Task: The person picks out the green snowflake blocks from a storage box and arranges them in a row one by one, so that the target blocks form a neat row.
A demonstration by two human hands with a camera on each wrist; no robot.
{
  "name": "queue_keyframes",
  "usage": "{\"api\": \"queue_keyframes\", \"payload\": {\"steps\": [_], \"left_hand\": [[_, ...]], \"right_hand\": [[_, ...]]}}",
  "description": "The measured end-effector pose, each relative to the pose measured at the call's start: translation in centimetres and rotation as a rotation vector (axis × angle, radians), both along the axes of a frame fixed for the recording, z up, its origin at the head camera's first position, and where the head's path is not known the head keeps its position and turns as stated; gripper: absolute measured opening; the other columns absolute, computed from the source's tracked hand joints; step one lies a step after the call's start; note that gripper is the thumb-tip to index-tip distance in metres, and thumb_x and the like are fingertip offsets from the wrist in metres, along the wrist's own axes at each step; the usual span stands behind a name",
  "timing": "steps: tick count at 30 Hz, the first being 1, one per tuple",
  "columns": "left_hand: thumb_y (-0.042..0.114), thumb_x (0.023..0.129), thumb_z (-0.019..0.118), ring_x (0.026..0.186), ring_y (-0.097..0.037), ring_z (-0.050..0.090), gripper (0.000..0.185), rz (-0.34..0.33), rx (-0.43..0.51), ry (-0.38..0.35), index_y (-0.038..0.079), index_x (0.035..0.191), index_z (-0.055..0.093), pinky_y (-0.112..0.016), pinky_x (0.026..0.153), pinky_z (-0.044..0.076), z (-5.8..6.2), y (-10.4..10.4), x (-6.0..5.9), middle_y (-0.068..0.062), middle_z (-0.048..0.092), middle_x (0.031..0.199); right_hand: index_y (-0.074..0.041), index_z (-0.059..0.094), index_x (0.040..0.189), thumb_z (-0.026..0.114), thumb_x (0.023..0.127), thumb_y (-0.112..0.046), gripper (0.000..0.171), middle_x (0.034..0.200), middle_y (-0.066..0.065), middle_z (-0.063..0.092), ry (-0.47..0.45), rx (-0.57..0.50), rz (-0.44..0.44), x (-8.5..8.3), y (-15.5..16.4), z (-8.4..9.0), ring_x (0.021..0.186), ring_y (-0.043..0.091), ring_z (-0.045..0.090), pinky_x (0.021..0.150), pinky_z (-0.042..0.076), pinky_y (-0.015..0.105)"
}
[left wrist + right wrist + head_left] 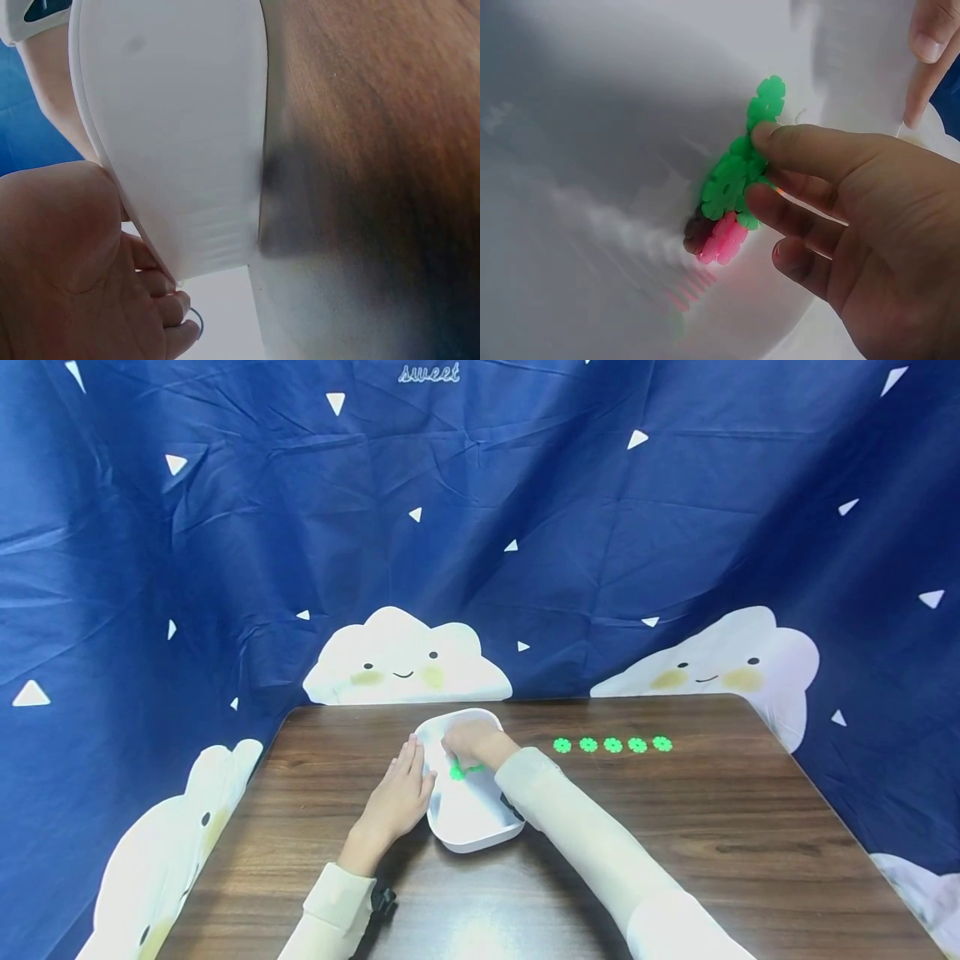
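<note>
A white tray lies on the table, with my left hand along its left rim, fingers extended. In the left wrist view, that hand's fingertips come right at the tray's rim. My right hand reaches inside the tray's far part. Its thumb and fingers pinch a green flower-shaped plastic piece, seen in the right wrist view. Against the tray wall, more green flower pieces, a pink flower piece and a dark piece are bunched under the fingers.
Several green flower pieces lie in a straight row on the brown wooden table, right of the tray. A blue curtain with white clouds and triangles hangs behind the table's far edge.
</note>
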State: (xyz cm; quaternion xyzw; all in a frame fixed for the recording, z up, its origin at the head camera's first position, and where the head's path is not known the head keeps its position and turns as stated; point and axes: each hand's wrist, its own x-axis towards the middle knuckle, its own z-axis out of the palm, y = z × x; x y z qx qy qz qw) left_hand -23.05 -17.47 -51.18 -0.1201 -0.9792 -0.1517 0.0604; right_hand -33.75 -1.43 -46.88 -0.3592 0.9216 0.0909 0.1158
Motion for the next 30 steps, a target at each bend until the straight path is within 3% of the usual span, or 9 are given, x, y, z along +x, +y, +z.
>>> {"api": "queue_keyframes", "payload": {"steps": [8, 17, 23, 30], "left_hand": [[0.038, 0.107, 0.029, 0.152, -0.032, 0.016, 0.064, -0.014, -0.026, -0.008, -0.004, 0.154, 0.019, -0.049, 0.122, 0.023, 0.1, 0.5, -0.1, -0.019, 0.011, 0.164], [0.036, 0.105, 0.035, 0.152, -0.034, 0.017, 0.065, -0.017, -0.018, 0.007, -0.007, 0.152, 0.022, -0.053, 0.121, 0.026, -0.2, 0.7, 0.1, -0.022, 0.014, 0.163], [0.037, 0.105, 0.036, 0.152, -0.034, 0.016, 0.065, -0.016, -0.029, 0.018, -0.006, 0.152, 0.023, -0.053, 0.121, 0.024, -0.1, 0.8, 0.0, -0.022, 0.014, 0.163], [0.040, 0.105, 0.035, 0.152, -0.033, 0.015, 0.067, 0.012, -0.068, 0.016, -0.005, 0.153, 0.022, -0.052, 0.122, 0.023, 0.4, 0.6, 0.3, -0.020, 0.013, 0.164]], "right_hand": [[-0.020, 0.060, 0.111, 0.072, 0.087, -0.023, 0.027, 0.093, -0.005, 0.061, -0.004, -0.007, -0.008, -0.2, 0.8, 0.2, 0.083, 0.013, 0.056, 0.079, 0.050, 0.025], [-0.023, 0.064, 0.114, 0.068, 0.092, -0.025, 0.022, 0.104, -0.008, 0.066, -0.069, -0.156, -0.051, 0.1, 2.3, 1.2, 0.085, 0.010, 0.057, 0.072, 0.051, 0.025], [-0.022, 0.066, 0.120, 0.070, 0.091, -0.030, 0.031, 0.109, -0.007, 0.065, -0.014, -0.249, -0.048, 0.5, 5.0, 2.6, 0.084, 0.011, 0.057, 0.080, 0.051, 0.028], [-0.023, 0.066, 0.113, 0.071, 0.089, -0.032, 0.026, 0.109, -0.009, 0.063, 0.069, -0.357, -0.053, 1.4, 8.6, 4.3, 0.090, 0.011, 0.059, 0.086, 0.053, 0.034]]}}
